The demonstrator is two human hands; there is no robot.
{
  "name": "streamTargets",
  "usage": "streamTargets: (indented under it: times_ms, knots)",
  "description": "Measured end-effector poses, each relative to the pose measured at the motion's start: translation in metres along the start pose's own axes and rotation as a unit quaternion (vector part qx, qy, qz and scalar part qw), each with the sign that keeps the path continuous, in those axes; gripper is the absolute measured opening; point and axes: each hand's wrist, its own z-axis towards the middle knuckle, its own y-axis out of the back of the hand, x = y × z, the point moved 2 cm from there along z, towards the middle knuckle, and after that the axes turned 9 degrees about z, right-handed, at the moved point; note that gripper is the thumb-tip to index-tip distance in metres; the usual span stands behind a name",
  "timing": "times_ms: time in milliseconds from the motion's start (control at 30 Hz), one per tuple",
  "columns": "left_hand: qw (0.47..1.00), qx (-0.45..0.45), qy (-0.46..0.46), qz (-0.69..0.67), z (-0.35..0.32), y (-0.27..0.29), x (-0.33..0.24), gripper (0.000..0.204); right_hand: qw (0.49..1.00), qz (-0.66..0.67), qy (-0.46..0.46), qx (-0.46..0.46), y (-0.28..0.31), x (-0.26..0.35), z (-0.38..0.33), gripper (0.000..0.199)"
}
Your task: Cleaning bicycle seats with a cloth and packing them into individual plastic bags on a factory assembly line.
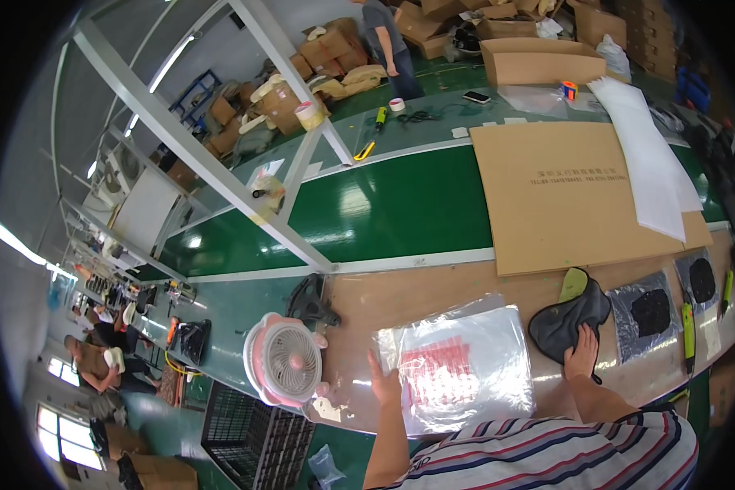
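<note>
My left hand (384, 380) is at the left edge of a stack of clear plastic bags (498, 351) with red print, its fingers stretched out and apart. My right hand (581, 353) lies with extended fingers on the lower right part of a dark grey padded piece shaped like a sleep mask (557, 323). A yellow-green flap (574, 283) sticks up from the far edge of that piece. To its right, a clear bag (623, 304) has a black, rough-edged item (651, 313) in or on it. A similar black piece (701, 280) in clear plastic lies farther right.
Left of the bags stand a pink-and-white fan (290, 359) and a black object (312, 300). A large flat cardboard sheet (547, 196) with white foam sheets (641, 163) lies beyond. Yellow-green cutters (688, 339) lie at right. A metal post (196, 159) rises at left; someone (384, 41) stands far off.
</note>
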Motion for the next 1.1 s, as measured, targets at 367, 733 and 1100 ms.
streamTargets:
  times_ms: [367, 733, 1100]
  knots:
    - [0.996, 0.029, 0.074, 0.025, -0.001, -0.003, -0.003, 0.087, 1.000, 0.005, -0.005, 0.001, 0.001, -0.004, -0.004, 0.058]
    - [0.971, -0.112, -0.088, 0.192, -0.002, -0.011, 0.025, 0.083, 0.999, -0.014, 0.032, 0.003, -0.010, -0.016, -0.003, 0.057]
    - [0.938, 0.115, -0.193, 0.262, -0.043, -0.031, -0.002, 0.057, 0.997, -0.059, 0.052, -0.003, -0.013, -0.020, 0.001, 0.053]
